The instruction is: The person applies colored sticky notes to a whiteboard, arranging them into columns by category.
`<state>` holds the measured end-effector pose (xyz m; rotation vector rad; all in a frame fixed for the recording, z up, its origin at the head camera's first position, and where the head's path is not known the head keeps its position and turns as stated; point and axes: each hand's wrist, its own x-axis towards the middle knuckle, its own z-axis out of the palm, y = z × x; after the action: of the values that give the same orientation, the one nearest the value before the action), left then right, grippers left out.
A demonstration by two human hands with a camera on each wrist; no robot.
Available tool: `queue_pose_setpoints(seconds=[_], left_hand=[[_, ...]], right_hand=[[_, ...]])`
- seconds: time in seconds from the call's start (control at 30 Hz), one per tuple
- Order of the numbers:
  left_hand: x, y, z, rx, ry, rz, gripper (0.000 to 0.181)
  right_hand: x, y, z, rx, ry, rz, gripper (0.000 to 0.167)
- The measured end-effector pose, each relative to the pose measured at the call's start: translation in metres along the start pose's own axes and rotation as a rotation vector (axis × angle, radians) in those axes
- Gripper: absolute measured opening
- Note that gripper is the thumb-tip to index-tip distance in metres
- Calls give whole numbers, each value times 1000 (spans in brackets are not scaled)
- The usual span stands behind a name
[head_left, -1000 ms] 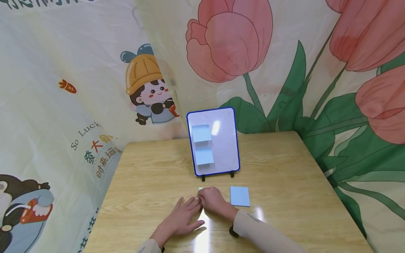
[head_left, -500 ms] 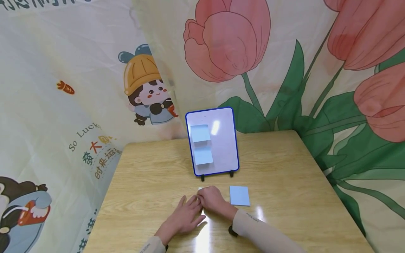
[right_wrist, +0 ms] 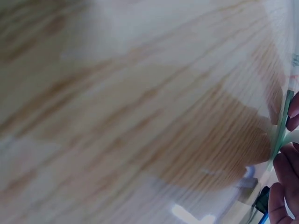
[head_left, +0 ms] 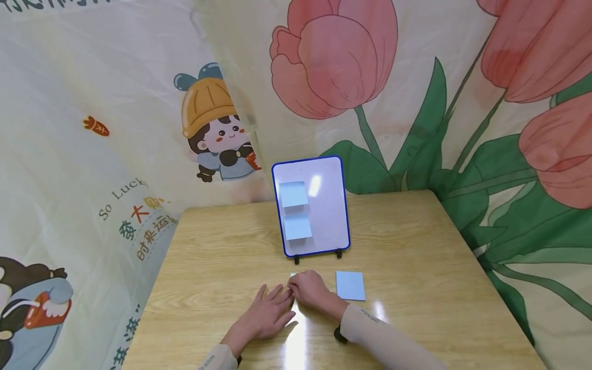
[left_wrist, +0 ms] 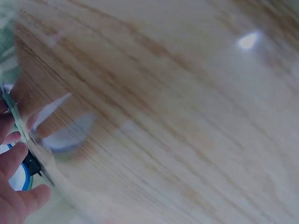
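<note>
My left hand (head_left: 268, 313) lies low over the table with its fingers spread, their tips close to my right hand. Curled fingers of my right hand (head_left: 311, 290) pinch at a pale green sticky note pad, mostly hidden from above. In the right wrist view the green sticky note pad (right_wrist: 283, 123) shows edge-on on the table, with a pale sheet lifted between the right fingers (right_wrist: 287, 170). The left wrist view catches the left fingers (left_wrist: 13, 161) at the pad's near edge. A blue sticky note pad (head_left: 350, 286) lies just right of the right hand.
Behind the hands a small whiteboard (head_left: 328, 216) with a blue frame stands tilted on black feet. An upper light-blue note (head_left: 293, 194) and a lower light-blue note (head_left: 298, 227) stick to its left side. The wooden table (head_left: 416, 288) meets a printed cloth (head_left: 388, 128) at the back.
The left hand shifts very slightly, its thumb drawing a little nearer the fingers. The right hand stays at the same spot; pads and whiteboard have not moved.
</note>
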<state>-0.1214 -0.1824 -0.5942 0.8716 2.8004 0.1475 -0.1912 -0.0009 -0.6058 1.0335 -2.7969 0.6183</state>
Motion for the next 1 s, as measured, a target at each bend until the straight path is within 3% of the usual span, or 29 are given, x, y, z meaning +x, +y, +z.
queue_pose_setpoints(seconds=[0.17, 0.67, 0.83, 1.0], left_hand=[[-1, -2, 0, -34, -4, -14, 56], [1, -2, 4, -15, -38, -21, 59], [0, -2, 5, -28, -46, -18, 60], [0, -2, 7, -38, -35, -19, 58]], right_hand=[[2, 1, -2, 11, -25, -15, 15], [10, 8, -14, 41, -140, -50, 14], [13, 12, -17, 21, -129, -66, 13], [15, 18, -21, 57, -126, -32, 14]])
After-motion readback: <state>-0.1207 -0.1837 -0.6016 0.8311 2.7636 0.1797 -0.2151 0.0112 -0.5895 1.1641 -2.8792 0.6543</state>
